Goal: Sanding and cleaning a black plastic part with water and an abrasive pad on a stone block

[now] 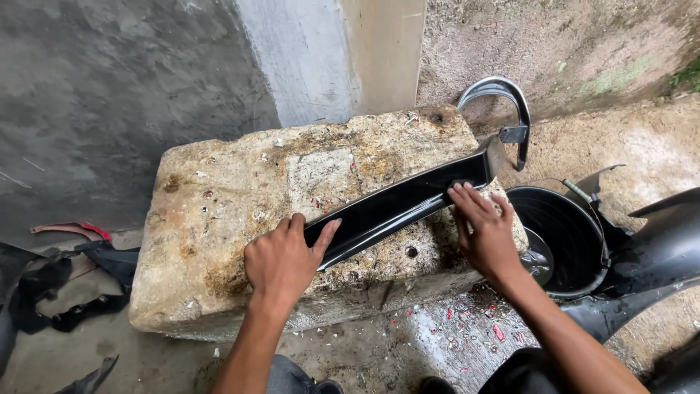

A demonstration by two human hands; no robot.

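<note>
A long glossy black plastic panel point(401, 201) lies slantwise across a big rough stone block point(219, 219), its far end rising toward the upper right. My left hand point(284, 259) grips the panel's near end, thumb laid along its edge. My right hand point(485, 230) presses flat on the panel's upper part, fingers spread, with a small dark piece under the fingertips that I cannot make out.
A black bucket point(569, 233) with water stands right of the block. Curved black fairing pieces point(660, 248) lie at the right, another curved strip point(503, 95) behind. Black and red plastic scraps point(65, 277) sit on the left floor. A concrete wall point(109, 95) rises behind.
</note>
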